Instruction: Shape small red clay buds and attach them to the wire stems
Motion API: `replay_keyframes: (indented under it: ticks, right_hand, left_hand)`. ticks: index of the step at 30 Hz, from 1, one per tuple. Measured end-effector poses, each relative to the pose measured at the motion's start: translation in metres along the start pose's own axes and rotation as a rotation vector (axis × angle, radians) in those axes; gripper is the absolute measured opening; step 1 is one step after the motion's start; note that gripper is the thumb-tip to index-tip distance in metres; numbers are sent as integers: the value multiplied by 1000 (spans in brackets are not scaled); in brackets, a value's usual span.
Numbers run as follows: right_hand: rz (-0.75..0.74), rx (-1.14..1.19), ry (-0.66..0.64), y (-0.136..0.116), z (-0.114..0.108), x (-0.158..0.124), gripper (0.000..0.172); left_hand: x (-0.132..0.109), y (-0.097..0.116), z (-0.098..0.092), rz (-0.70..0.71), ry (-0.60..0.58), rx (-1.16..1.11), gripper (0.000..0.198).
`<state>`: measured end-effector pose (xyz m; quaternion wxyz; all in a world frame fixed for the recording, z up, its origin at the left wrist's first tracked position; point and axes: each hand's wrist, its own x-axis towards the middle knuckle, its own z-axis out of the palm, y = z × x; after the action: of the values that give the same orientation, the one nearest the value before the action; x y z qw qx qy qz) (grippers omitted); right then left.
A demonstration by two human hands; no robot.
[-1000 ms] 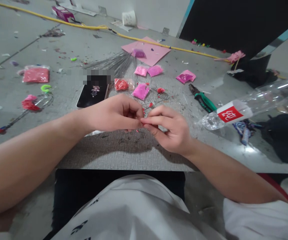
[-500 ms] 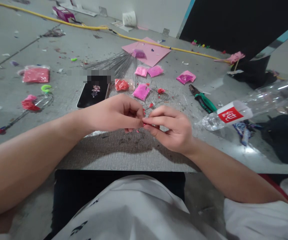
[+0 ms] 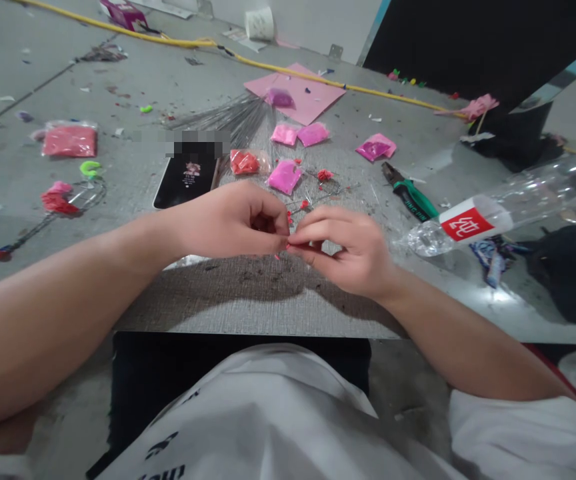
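Note:
My left hand [image 3: 231,220] and my right hand [image 3: 351,250] meet fingertip to fingertip above the grey board [image 3: 263,300]. Both are closed in a pinch on a small red piece [image 3: 295,246] held between them; what it is I cannot make out. Just behind the hands lie thin wires with red beads [image 3: 302,205] and a small red flower shape [image 3: 324,175]. Small bags of pink beads [image 3: 285,176] and red beads [image 3: 244,162] lie further back.
A black phone [image 3: 187,183] lies behind my left hand. Green-handled pliers [image 3: 409,195] and a clear plastic bottle [image 3: 498,212] are at the right. A bundle of thin wires [image 3: 228,120], pink paper [image 3: 295,93], more bead bags [image 3: 69,141] and a yellow cable [image 3: 168,41] lie on the floor.
The view has tilted slightly, so everything sits a bit higher. Both hands stay pinched together on the red piece, with only small finger movement.

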<state>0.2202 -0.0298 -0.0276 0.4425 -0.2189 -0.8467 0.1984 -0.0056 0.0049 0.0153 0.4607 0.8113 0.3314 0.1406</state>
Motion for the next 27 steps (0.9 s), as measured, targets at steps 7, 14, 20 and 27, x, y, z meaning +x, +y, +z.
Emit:
replay_keyframes:
  ticks: [7,14,20,27]
  right_hand:
    - [-160,-214,-37,-2,-1,-3,15]
    - [-132,-244,80,-2,8,-7,13]
    - [-206,-294,91,-3,7,-5,18]
    - [-115,-201,67,-1,8,-4,7]
  left_hand:
    - [1,-3,-1,-40,-31,-60,15]
    - [3,-5,-2,-52,-28,-114,13]
    - [1,-4,-2,-64,-43,-219,14]
    - [2,-8,-1,-129,-78,-141,13]
